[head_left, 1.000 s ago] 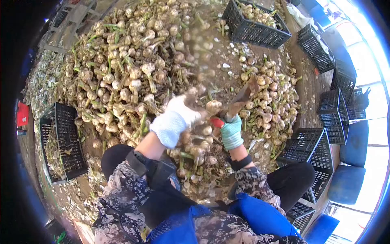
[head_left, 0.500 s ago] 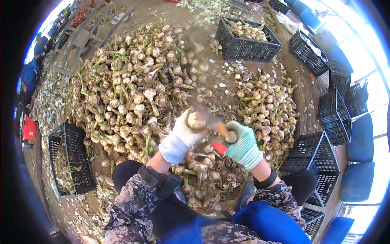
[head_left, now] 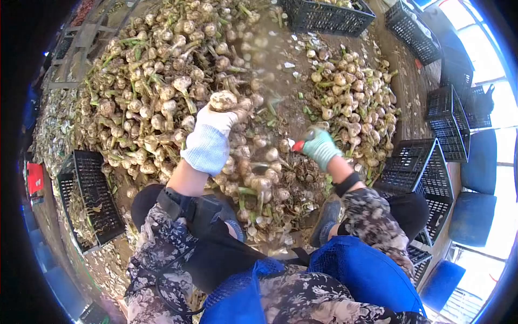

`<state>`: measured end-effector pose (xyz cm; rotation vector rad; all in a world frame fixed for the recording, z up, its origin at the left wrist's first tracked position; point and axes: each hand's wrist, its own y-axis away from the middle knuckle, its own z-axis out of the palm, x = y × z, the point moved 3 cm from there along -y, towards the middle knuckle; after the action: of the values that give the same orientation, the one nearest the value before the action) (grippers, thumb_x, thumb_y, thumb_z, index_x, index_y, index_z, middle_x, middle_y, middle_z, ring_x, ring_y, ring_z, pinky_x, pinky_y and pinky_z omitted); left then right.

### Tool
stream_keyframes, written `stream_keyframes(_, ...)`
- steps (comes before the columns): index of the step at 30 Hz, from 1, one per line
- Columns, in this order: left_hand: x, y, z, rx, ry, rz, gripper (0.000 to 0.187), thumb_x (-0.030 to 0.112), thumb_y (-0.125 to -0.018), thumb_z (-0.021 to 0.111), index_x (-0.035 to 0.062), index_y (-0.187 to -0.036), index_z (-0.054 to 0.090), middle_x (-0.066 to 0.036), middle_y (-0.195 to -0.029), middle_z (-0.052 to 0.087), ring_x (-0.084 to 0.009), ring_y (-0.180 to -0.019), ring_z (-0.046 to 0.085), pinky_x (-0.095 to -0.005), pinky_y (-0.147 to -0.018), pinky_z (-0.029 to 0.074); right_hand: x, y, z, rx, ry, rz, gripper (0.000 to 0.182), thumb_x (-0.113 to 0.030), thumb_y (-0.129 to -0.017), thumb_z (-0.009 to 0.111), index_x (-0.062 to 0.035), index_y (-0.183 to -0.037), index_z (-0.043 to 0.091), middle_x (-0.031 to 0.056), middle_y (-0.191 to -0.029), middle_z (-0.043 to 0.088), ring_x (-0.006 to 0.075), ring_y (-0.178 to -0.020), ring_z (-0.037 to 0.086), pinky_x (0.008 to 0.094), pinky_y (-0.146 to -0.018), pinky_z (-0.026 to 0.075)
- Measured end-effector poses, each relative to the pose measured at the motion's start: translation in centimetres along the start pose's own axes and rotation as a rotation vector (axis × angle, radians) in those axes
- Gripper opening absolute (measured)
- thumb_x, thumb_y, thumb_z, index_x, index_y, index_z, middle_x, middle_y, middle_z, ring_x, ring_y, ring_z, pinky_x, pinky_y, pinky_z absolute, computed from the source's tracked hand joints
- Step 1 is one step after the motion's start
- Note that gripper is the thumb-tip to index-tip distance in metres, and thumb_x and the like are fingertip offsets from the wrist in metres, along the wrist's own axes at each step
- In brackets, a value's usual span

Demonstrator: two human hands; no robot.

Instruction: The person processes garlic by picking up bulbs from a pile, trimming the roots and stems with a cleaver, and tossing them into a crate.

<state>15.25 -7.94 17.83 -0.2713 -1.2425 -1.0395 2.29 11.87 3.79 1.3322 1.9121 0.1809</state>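
Observation:
My left hand (head_left: 213, 121), in a white knit glove, is over the edge of the large garlic pile (head_left: 156, 92), its fingers closed around a garlic bulb (head_left: 223, 100). My right hand (head_left: 319, 147), in a green-and-white striped glove, is closed on a red-handled tool (head_left: 298, 146). Only the red end of the tool shows clearly; a blade cannot be made out, and the glove is blurred. Between my feet lie loose garlic bulbs (head_left: 259, 183) with stems, among dry roots and scraps. A smaller garlic pile (head_left: 353, 97) is just beyond my right hand.
Black plastic crates stand at the left (head_left: 102, 200), at the far side (head_left: 329, 19) and along the right (head_left: 421, 178). Blue padded rolls (head_left: 472, 216) line the right edge. A red object (head_left: 35, 178) is at far left. Peelings litter the ground.
My hands have moved apart: the left has gone left and forward over the large pile, the right forward and slightly right with the red-handled tool. The view has tilted down.

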Motion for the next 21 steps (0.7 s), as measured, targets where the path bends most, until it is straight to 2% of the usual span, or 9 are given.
stream_keyframes(2, -0.6, -0.1, -0.6, 0.004, -0.016, -0.06, 0.011, 0.007, -0.074, 0.059, 0.0019, -0.084, 0.057, -0.005, -0.064, 0.055, -0.0122, -0.052, 0.05, -0.0252, -0.049, 0.042, 5.3, -2.4, 4.9, -0.086, 0.054, 0.022, 0.053, -0.027, -0.069, 0.063, -0.0022, -0.113, 0.046, 0.016, -0.105, 0.053, 0.0258, -0.094, 0.053, 0.0296, -0.084, 0.043)
stream_keyframes(4, -1.5, -0.7, -2.4, 0.01, -0.186, -0.169, 0.014, 0.01, -0.076, 0.058, 0.0014, -0.087, 0.058, -0.006, -0.065, 0.056, -0.0124, -0.052, 0.05, -0.0247, -0.049, 0.041, 1.9, 1.1, 5.5, -0.183, 0.075, 0.053, 0.049, -0.023, -0.07, 0.061, -0.0025, -0.112, 0.046, 0.0162, -0.106, 0.053, 0.0273, -0.095, 0.053, 0.0315, -0.084, 0.043)
stream_keyframes(7, -0.8, -0.2, -1.9, -0.056, -0.201, -0.16, 0.02, 0.017, -0.079, 0.053, 0.001, -0.09, 0.057, -0.006, -0.065, 0.057, -0.0133, -0.051, 0.05, -0.0242, -0.047, 0.04, 1.1, 1.6, 8.4, -0.263, 0.121, -0.055, 0.042, -0.015, -0.072, 0.057, -0.0047, -0.111, 0.046, 0.0183, -0.1, 0.055, 0.0288, -0.094, 0.054, 0.035, -0.081, 0.043)
stream_keyframes(10, -0.2, -0.3, -1.4, -0.004, -0.229, -0.099, 0.023, 0.019, -0.081, 0.049, 0.0006, -0.091, 0.058, -0.007, -0.066, 0.057, -0.0138, -0.052, 0.05, -0.0244, -0.046, 0.039, -0.1, 1.9, 9.4, -0.381, 0.207, -0.056, 0.042, -0.015, -0.072, 0.056, -0.007, -0.112, 0.046, 0.0173, -0.103, 0.054, 0.0298, -0.097, 0.052, 0.0364, -0.083, 0.041)
stream_keyframes(13, -0.9, -1.0, -2.2, 0.047, -0.149, -0.178, 0.022, 0.018, -0.08, 0.05, 0.0006, -0.092, 0.058, -0.007, -0.069, 0.057, -0.0137, -0.053, 0.051, -0.0249, -0.047, 0.039, -2.2, 2.3, 10.1, -0.433, 0.259, -0.149, 0.042, -0.015, -0.072, 0.057, -0.0055, -0.112, 0.047, 0.0156, -0.107, 0.053, 0.0291, -0.1, 0.051, 0.0366, -0.086, 0.04)
stream_keyframes(17, -0.5, -1.1, -2.2, 0.046, -0.151, -0.185, 0.022, 0.015, -0.078, 0.052, 0.0013, -0.094, 0.057, -0.006, -0.075, 0.057, -0.0141, -0.056, 0.052, -0.0252, -0.049, 0.039, -1.7, 0.5, 11.9, -0.526, 0.383, -0.12, 0.049, -0.018, -0.069, 0.062, -0.0056, -0.114, 0.046, 0.0145, -0.109, 0.052, 0.0279, -0.1, 0.05, 0.0356, -0.088, 0.04)
stream_keyframes(18, -0.5, -1.2, -2.4, 0.065, -0.168, -0.198, 0.022, 0.013, -0.077, 0.053, 0.0017, -0.095, 0.057, -0.006, -0.075, 0.057, -0.0143, -0.056, 0.052, -0.0252, -0.049, 0.039, -1.2, 0.1, 12.2, -0.609, 0.414, -0.033, 0.052, -0.017, -0.069, 0.063, -0.0081, -0.117, 0.044, 0.015, -0.11, 0.052, 0.0274, -0.099, 0.051, 0.0338, -0.087, 0.041)
stream_keyframes(19, -0.4, -1.3, -2.5, 0.082, -0.184, -0.209, 0.022, 0.012, -0.076, 0.054, 0.0021, -0.096, 0.056, -0.005, -0.075, 0.057, -0.0145, -0.057, 0.052, -0.0252, -0.049, 0.039, -0.7, 0.2, 12.1, -0.546, 0.357, -0.022, 0.052, -0.017, -0.069, 0.063, -0.009, -0.118, 0.044, 0.0152, -0.109, 0.052, 0.0275, -0.099, 0.051, 0.0335, -0.087, 0.041)
stream_keyframes(21, -1.2, -2.4, -2.9, 0.112, -0.167, 0.061, 0.022, 0.004, -0.071, 0.058, 0.0033, -0.093, 0.056, -0.004, -0.074, 0.056, -0.014, -0.059, 0.052, -0.0256, -0.049, 0.039, 0.4, 1.1, 11.2, -0.41, 0.248, -0.008, 0.053, -0.017, -0.07, 0.063, -0.0109, -0.119, 0.043, 0.0155, -0.109, 0.052, 0.0275, -0.098, 0.052, 0.0329, -0.086, 0.042)
